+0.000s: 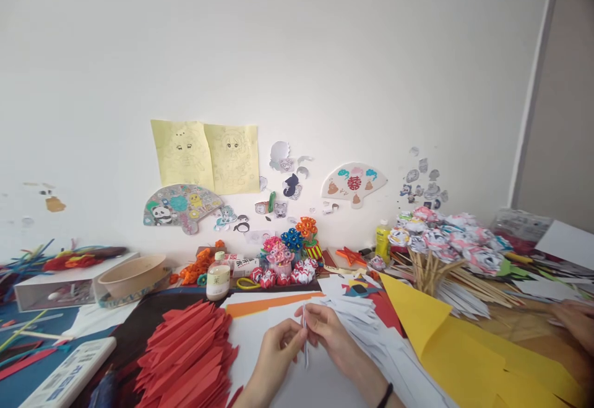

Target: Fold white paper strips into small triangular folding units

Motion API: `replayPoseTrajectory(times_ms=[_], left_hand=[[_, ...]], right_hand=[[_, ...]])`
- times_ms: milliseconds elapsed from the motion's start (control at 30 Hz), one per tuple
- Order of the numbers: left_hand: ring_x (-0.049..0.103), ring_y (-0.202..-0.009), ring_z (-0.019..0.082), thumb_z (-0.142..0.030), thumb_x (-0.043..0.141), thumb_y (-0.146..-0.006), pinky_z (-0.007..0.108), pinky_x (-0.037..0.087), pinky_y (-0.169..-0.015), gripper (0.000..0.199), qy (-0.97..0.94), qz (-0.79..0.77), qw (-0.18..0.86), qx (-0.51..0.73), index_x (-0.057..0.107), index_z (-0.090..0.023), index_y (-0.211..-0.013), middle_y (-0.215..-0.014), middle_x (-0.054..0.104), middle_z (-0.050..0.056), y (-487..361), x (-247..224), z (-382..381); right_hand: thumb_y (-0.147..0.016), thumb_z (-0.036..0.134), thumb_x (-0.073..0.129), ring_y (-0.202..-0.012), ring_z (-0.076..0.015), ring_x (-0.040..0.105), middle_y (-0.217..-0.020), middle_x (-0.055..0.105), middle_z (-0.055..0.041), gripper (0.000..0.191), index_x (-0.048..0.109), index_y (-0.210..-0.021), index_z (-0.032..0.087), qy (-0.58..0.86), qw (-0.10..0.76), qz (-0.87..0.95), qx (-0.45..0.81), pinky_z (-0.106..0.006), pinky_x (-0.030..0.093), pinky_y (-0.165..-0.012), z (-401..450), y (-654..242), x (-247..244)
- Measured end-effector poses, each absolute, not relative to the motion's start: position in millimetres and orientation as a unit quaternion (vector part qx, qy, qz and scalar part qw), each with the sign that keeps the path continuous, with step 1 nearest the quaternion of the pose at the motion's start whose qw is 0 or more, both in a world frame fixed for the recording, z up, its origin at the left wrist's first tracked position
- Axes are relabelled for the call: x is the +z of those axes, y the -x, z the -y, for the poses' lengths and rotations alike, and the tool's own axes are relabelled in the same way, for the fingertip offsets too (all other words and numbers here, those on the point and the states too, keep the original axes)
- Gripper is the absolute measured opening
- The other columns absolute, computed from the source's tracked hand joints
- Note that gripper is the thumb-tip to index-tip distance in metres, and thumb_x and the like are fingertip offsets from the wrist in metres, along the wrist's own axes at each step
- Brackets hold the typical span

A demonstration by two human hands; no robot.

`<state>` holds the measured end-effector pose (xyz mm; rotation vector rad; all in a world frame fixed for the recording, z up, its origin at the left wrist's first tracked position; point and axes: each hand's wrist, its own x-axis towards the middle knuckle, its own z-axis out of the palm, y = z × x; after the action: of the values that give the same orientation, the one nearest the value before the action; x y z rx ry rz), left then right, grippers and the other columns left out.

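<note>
Both hands meet over white paper sheets (250, 327) at the table's front. A narrow white folded paper strip (305, 355) stands nearly upright between them. My left hand (281, 346) pinches it between thumb and fingers. My right hand (331, 330), with a dark band on the wrist, grips the same strip from the other side, fingertips close to the left thumb. A pile of folded red paper strips (190, 352) lies left of my hands. Loose white paper strips (371, 327) spread out on the right.
Yellow paper sheets (482, 352) cover the right front. Behind stand a small bottle (218, 276), colourful craft flowers (292, 241) and a bunch of paper flowers on sticks (440, 241). A bowl (132, 275) and a white box (55, 293) sit left. Another person's hand (575, 321) is at far right.
</note>
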<state>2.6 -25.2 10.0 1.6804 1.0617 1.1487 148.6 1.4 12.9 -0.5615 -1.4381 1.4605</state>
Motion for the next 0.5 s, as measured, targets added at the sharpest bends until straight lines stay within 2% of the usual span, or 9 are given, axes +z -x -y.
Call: replayPoseTrajectory(times_ms=[300, 500], left_hand=[[0.046, -0.055, 0.011, -0.047, 0.055, -0.082, 0.021, 0.035, -0.053, 0.035, -0.684, -0.463, 0.338, 0.452, 0.064, -0.014, -0.073, -0.065, 0.062, 0.001, 1, 7, 28], [0.05, -0.059, 0.012, -0.043, 0.05, -0.086, 0.021, 0.036, -0.057, 0.033, -0.702, -0.457, 0.327, 0.437, 0.066, -0.015, -0.076, -0.07, 0.066, 0.002, -1, 16, 35]], right_hand=[[-0.086, 0.045, 0.057, -0.051, -0.0081, 0.037, -0.058, 0.045, 0.0028, 0.034, 0.065, -0.091, 0.012, 0.236, 0.474, 0.618, 0.581, -0.022, 0.026, -0.05, -7, -152, 7], [-0.083, 0.044, 0.061, -0.048, -0.0078, 0.039, -0.057, 0.048, 0.0026, 0.031, 0.062, -0.076, 0.013, 0.244, 0.498, 0.61, 0.566, -0.022, 0.028, -0.047, -11, -149, 1]])
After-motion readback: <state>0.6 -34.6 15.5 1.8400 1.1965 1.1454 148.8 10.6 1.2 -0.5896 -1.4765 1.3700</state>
